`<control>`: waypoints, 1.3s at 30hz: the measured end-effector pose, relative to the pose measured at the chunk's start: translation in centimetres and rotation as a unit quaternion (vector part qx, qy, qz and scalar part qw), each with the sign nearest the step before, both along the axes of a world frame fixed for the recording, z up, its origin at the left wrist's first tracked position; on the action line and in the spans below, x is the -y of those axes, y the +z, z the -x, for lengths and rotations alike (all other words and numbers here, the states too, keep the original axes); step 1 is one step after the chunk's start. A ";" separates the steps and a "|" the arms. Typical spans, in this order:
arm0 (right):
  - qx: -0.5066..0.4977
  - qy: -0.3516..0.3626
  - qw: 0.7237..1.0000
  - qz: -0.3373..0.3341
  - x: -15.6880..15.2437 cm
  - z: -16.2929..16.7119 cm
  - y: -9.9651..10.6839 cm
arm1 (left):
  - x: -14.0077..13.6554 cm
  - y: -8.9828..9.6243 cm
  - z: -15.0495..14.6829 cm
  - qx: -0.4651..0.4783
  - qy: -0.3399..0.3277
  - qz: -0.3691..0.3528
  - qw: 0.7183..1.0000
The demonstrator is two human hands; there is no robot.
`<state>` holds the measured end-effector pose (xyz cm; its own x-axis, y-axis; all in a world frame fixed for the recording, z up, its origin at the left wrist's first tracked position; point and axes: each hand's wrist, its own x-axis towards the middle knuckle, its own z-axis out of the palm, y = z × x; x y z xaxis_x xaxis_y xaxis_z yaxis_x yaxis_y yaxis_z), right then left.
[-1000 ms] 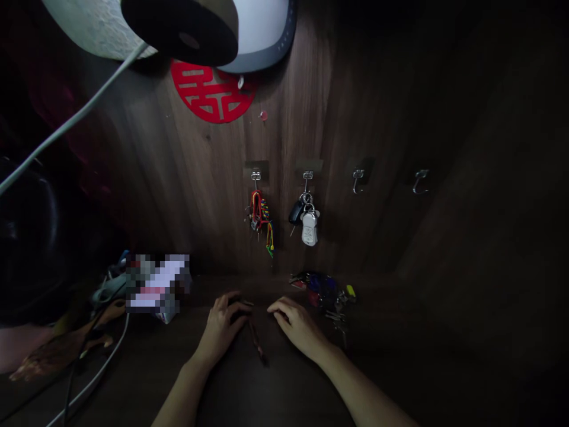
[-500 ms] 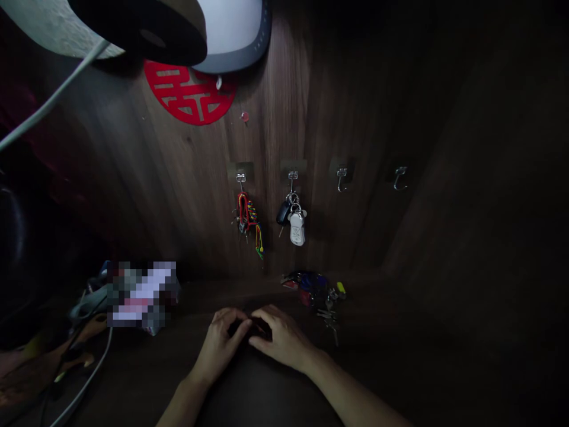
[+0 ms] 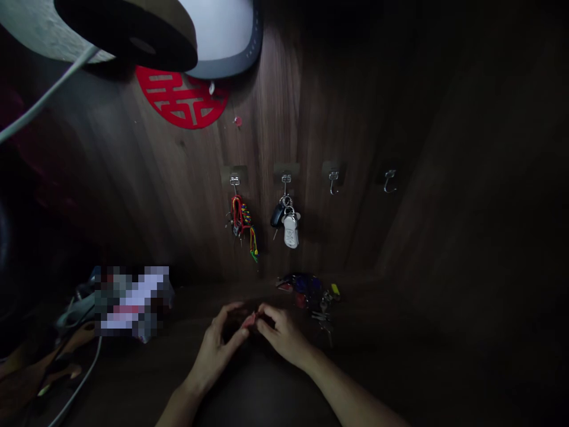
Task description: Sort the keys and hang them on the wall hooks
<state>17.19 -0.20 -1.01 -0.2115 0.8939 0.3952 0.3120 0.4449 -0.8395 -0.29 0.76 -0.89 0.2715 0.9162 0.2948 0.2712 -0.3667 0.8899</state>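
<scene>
Low in the middle, my right hand pinches a small pinkish-red thing between thumb and fingers; it is too dim to tell its kind. My left hand is beside it, thumb and fingers spread apart, with the thumb tip close to the thing; whether they touch I cannot tell. Just beyond my right hand lies a bunch of keys with dark blue and red pieces and a yellow tag. On the wall hang keys with a colourful braided cord and a key set with a white fob.
Two metal hooks, the nearer one and the far right one, hold nothing. Caps and a red paper cutout are above. At left lie a blurred-out bundle and a white cable.
The pinkish-red thing has come into sight between my hands. My left fingers have spread away from my right hand. The whole view has shifted slightly, with the wall things appearing further left.
</scene>
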 end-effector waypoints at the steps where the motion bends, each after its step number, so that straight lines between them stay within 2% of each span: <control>1: 0.020 0.001 1.000 -0.015 0.1 0.0 0.0 | 0.2 -0.1 -0.2 -0.013 -0.006 -0.008 1.000; 4: 0.059 0.000 0.998 -0.038 0.2 0.1 0.0 | 0.6 -0.3 -0.9 -0.032 -0.008 -0.013 0.999; 7: 0.067 -0.022 0.996 -0.048 0.3 0.0 0.1 | 0.6 -0.2 -1.3 -0.020 0.000 0.014 1.000; 10: 0.049 -0.051 0.996 -0.049 0.2 -0.3 0.2 | 0.5 0.2 -1.5 0.016 -0.002 0.059 0.998; 13: 0.015 -0.039 0.998 -0.036 0.2 -0.7 0.4 | 0.2 1.3 -1.7 0.071 -0.026 0.098 0.992; 16: -0.002 -0.027 0.999 -0.018 0.2 -1.0 0.6 | -0.4 3.3 -1.7 0.119 -0.035 0.104 0.987; 21: -0.008 -0.080 0.997 0.005 -0.4 -1.3 -0.2 | -1.9 7.3 -1.5 0.173 -0.037 0.092 0.980; 24: -0.014 -0.080 0.997 0.000 -0.9 -1.3 -0.9 | -2.8 9.8 -1.6 0.188 -0.015 0.048 0.981; 27: -0.019 -0.077 0.997 0.001 -1.2 -1.2 -1.4 | -3.7 12.5 -2.3 0.168 -0.030 0.002 0.985; 30: -0.023 -0.063 0.998 -0.004 -1.3 -1.1 -1.7 | -4.9 15.2 -3.1 0.154 -0.026 -0.074 0.985; 33: -0.017 -0.058 0.998 -0.008 -1.4 -1.1 -1.9 | -6.5 17.6 -3.8 0.151 -0.036 -0.113 0.981; 36: -0.006 -0.065 0.998 -0.011 -1.5 -1.1 -2.1 | -8.3 19.2 -4.3 0.157 -0.038 -0.114 0.980; 39: 0.007 -0.075 0.997 -0.016 -1.6 -1.2 -2.1 | -9.8 20.1 -4.6 0.160 -0.027 -0.104 0.981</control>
<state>18.35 1.35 -3.06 -0.0828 0.9029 0.4218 0.3884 0.4190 -0.8207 4.35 10.52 19.23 0.1802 0.8142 0.5519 -0.0350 -0.5554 0.8309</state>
